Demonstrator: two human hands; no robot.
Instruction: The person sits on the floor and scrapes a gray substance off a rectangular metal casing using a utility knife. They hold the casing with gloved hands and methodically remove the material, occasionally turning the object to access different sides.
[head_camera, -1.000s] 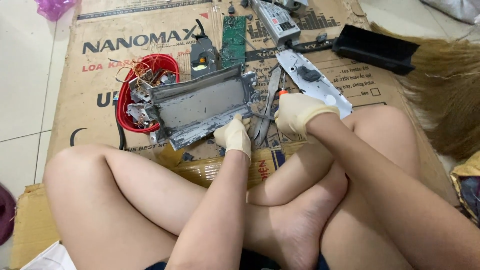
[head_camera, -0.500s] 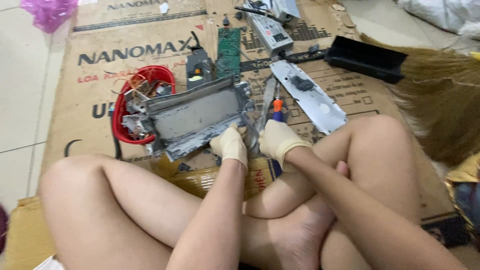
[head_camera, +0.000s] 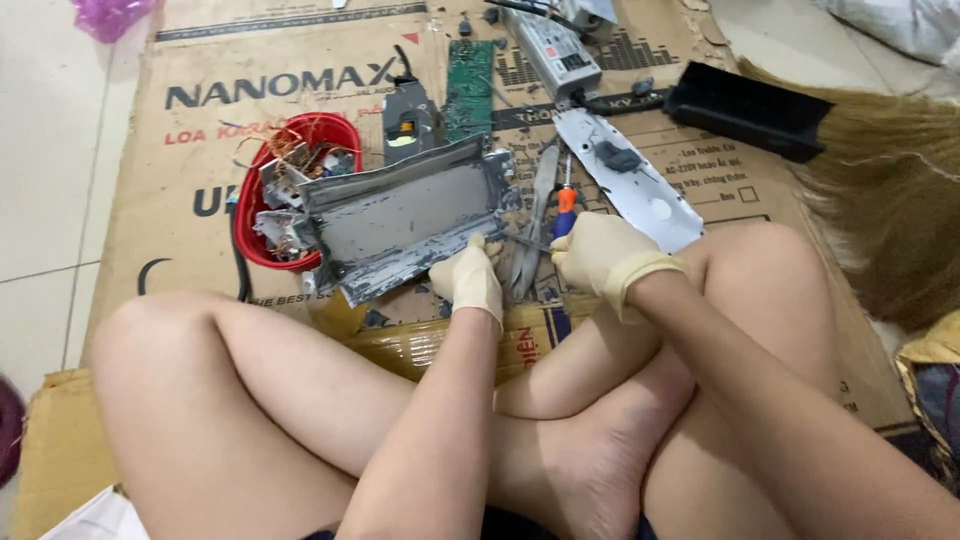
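Both gloved arms are reaching forward over the crossed legs. The left hand (head_camera: 468, 277) is curling loosely, fingertips touching the near edge of the grey metal casing (head_camera: 405, 215) lying on the cardboard (head_camera: 180, 150). The right hand (head_camera: 600, 255) is clenching around an orange-handled screwdriver (head_camera: 565, 205), just beside the casing's right end.

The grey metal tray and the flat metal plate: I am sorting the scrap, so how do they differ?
The grey metal tray is a wide box shape with raised edges; the flat metal plate is a narrow strip lying flat. The tray is dull and grimy, the plate brighter with a dark part fixed on it. The left hand touches the tray's near edge; the plate lies untouched beyond the right hand. Both rest on the cardboard.
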